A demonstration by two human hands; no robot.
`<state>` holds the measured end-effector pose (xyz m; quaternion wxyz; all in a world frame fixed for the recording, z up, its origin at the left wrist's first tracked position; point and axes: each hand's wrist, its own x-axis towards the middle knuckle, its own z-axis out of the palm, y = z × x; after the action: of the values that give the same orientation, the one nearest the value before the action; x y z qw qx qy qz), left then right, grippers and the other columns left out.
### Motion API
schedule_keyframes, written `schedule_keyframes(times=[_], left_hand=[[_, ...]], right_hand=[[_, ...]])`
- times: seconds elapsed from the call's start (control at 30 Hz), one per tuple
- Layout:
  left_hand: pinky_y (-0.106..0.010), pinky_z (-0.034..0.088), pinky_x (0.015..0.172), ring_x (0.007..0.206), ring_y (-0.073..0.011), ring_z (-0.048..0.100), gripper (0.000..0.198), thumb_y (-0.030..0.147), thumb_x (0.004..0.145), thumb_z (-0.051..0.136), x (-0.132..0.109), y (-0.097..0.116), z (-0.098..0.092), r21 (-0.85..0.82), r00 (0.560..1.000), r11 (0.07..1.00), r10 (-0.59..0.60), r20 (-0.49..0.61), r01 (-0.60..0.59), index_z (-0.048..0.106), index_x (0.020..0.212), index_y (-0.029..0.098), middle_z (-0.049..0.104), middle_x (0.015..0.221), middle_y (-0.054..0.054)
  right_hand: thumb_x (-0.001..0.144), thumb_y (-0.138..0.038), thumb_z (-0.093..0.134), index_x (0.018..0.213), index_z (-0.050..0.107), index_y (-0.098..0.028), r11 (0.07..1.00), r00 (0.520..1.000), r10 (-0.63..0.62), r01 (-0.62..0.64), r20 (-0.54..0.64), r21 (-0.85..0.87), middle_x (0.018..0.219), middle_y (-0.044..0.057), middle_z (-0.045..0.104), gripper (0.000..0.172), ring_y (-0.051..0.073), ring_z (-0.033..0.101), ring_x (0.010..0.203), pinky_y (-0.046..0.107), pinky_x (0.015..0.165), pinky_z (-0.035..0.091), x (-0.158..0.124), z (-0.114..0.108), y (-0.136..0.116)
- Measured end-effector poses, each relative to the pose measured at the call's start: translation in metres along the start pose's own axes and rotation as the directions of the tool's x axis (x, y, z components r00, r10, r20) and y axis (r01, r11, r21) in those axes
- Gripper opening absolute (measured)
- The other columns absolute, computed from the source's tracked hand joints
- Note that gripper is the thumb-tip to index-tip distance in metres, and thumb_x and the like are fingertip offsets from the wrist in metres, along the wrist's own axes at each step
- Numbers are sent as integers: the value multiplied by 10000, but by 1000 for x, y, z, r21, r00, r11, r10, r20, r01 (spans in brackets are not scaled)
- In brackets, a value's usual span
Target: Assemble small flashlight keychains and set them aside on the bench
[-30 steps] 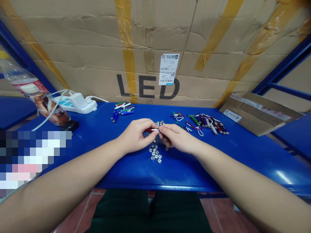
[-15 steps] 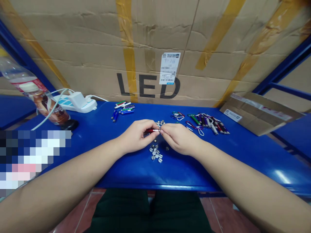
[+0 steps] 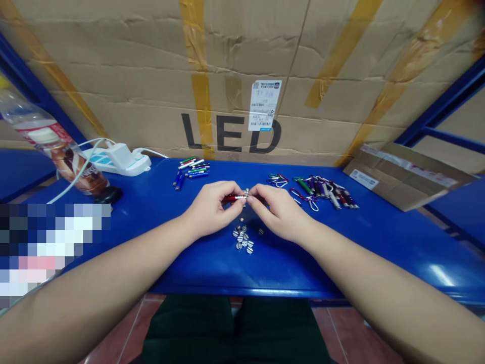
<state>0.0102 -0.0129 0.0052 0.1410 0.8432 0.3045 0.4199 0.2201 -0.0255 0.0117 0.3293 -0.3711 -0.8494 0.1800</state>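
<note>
My left hand [image 3: 212, 210] is closed around a slim red flashlight tube [image 3: 230, 198], whose silver end points right. At that end, the thumb and fingertips of my right hand [image 3: 280, 210] are pinched together. Whatever small piece they hold is too small to make out. Several round silver caps [image 3: 244, 242] lie on the blue table just below my hands. More small silver pieces show behind my fingertips, partly hidden.
Blue, green, red and silver tubes [image 3: 191, 172] lie at back left. Flashlights with carabiner clips [image 3: 329, 191] are heaped at right, near a small cardboard box [image 3: 405, 177]. A white power strip [image 3: 132, 164] and bottles [image 3: 76, 162] stand left. A large carton [image 3: 151, 76] walls the back.
My right hand has shifted slightly up, and its fingers have changed their pinch at the tube's silver end. My left hand still holds the red flashlight tube, slightly higher.
</note>
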Motion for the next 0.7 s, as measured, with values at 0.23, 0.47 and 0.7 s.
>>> schedule_keyframes(times=[0.23,0.47,0.7], left_hand=[[-265,484,661,710,-146,628,107,241,936,604,-1,-3,-1,-38,995,998,-45,93,49,661,877,172,690,803,-15],[-266,490,672,758,-158,636,117,264,988,594,-4,-7,-2,0,988,999,44,149,-45,673,972,180,690,857,-30],[-279,497,703,750,-164,617,127,238,1008,571,-4,-4,-4,62,966,972,217,138,-227,678,979,175,655,809,-32]], right_hand=[[1071,-272,401,934,597,-171,938,980,-179,197,89,-285,881,106,625,259,225,563,803,346,768,451,-1,-3,7],[1032,-309,456,763,557,-198,995,993,74,-80,90,66,667,11,552,308,147,489,613,282,610,379,0,0,1],[920,-540,636,734,501,-208,409,797,324,-604,510,684,550,-98,329,404,74,267,454,226,456,273,0,4,-4]])
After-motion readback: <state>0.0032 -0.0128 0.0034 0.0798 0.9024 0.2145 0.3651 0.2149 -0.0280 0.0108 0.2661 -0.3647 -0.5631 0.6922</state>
